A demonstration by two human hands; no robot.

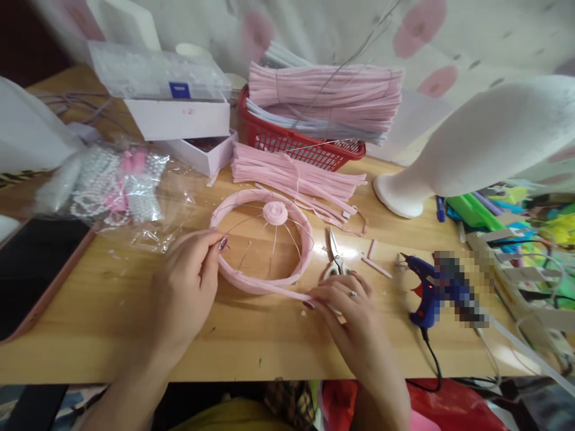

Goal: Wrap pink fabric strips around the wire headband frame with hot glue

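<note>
A pink-wrapped ring point(306, 239) lies on the table, with thin wire spokes inside it and a small pink rosette point(275, 212) near its far side. My left hand point(191, 278) pinches the ring's left rim between thumb and fingers. From the ring's near edge a pink pipe cleaner point(287, 293) runs to the right. Its end is between the thumb and fingers of my right hand point(350, 305). Scissors point(333, 250) with pale handles lie just beyond this hand, which partly covers them. Two short pink pieces point(376, 267) lie to the right.
A glue gun point(424, 287) lies at right. Behind the ring are a pink pipe cleaner bundle point(291, 170) and a red basket point(305, 149) holding more bundles. A white foam form point(458, 137) stands at back right. Bagged pearl strings point(121, 185), boxes point(179, 117) and a dark tablet point(38, 269) are left.
</note>
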